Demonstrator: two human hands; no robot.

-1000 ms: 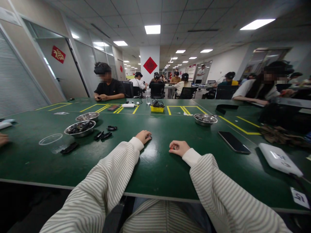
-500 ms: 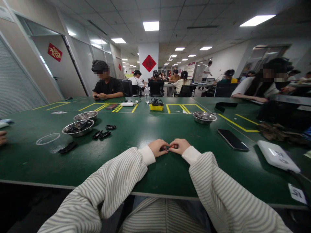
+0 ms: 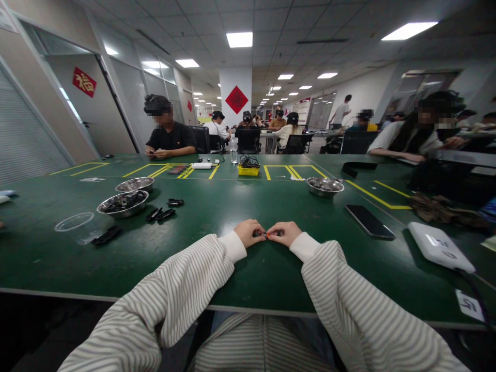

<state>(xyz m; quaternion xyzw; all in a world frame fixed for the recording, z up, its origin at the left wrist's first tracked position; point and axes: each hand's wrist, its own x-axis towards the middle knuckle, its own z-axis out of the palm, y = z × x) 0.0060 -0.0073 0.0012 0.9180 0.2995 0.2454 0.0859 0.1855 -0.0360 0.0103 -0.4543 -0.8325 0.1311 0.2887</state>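
Note:
Close in front of me, my left hand (image 3: 247, 232) and my right hand (image 3: 285, 234) meet fingertip to fingertip just above the green table. Pinched between them is a small dark part (image 3: 262, 234) with an orange bit at the right fingers; its exact kind is too small to make out. Fingers cover most of it. To the left lie several loose black plastic pieces (image 3: 166, 215) beside a steel bowl (image 3: 123, 211) filled with similar dark pieces. Another black piece (image 3: 106, 235) rests next to a clear plastic cup (image 3: 87, 235).
A second steel bowl (image 3: 135, 179) stands behind the first. Right of centre are a steel bowl (image 3: 325, 192), a phone (image 3: 370, 222) and a white device (image 3: 439, 245) with a cable. Farther back stand a yellow box (image 3: 248, 171) of cables and a bottle (image 3: 233, 152). Co-workers sit around.
My hands stay together, with the fingertips slightly shifted and more of the orange bit showing. The view has moved a little. A co-worker's hand at the left edge has mostly left view.

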